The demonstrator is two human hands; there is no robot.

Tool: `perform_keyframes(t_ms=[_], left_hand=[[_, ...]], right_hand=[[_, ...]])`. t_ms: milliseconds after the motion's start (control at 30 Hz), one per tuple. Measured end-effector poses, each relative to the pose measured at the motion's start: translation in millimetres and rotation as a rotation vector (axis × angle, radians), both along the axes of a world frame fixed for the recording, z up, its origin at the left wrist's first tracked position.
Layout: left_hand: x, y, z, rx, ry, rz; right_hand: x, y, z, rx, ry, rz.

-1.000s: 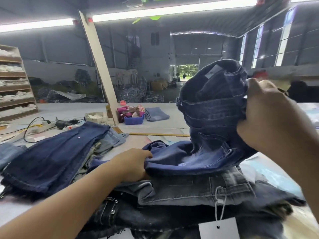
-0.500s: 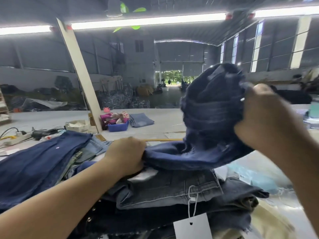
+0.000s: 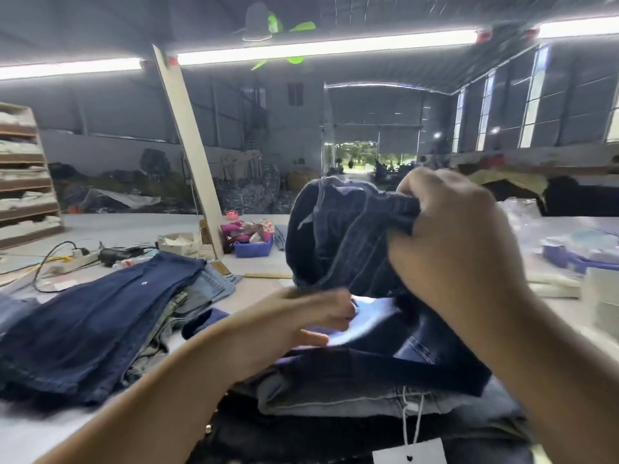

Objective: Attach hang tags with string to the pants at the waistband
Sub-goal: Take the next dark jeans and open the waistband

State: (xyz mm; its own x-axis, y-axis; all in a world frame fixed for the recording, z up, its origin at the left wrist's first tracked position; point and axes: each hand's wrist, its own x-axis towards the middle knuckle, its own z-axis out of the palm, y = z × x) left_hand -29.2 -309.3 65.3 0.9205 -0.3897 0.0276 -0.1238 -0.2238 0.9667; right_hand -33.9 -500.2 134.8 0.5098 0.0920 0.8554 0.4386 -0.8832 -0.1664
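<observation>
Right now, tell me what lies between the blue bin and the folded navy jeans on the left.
In the head view, the foot of the slanted wooden board stands between the blue bin and the folded navy jeans, with lighter jeans beside them.

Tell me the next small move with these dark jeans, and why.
Probably lower the dark jeans onto the stack and flatten the waistband. The right hand grips them bunched in the air, the left hand is blurred at their lower fold, and no tag shows on them.
</observation>
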Motion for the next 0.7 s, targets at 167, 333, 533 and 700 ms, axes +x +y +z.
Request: perform_keyframes(t_ms=[167,333,533,700], left_hand=[[-0.7,33.1,-5.0,-0.531,0.117,0.204],[5.5,55.1,-4.0,-0.501,-0.001,0.242],[16.0,58.6,-7.7,0.021,-0.201,0.434],[23.8,55.4,-0.7,0.338,-0.436,0.605]], right_hand=[[-0.1,34.3,-49.0,-0.195,0.238,0.313],[10.8,58.5,-73.0,-0.203,0.676,0.478],[15.8,79.7,-65.6,-0.307,0.692,0.346],[29.6,70.4,-56.4,0.01,0.951,0.608]])
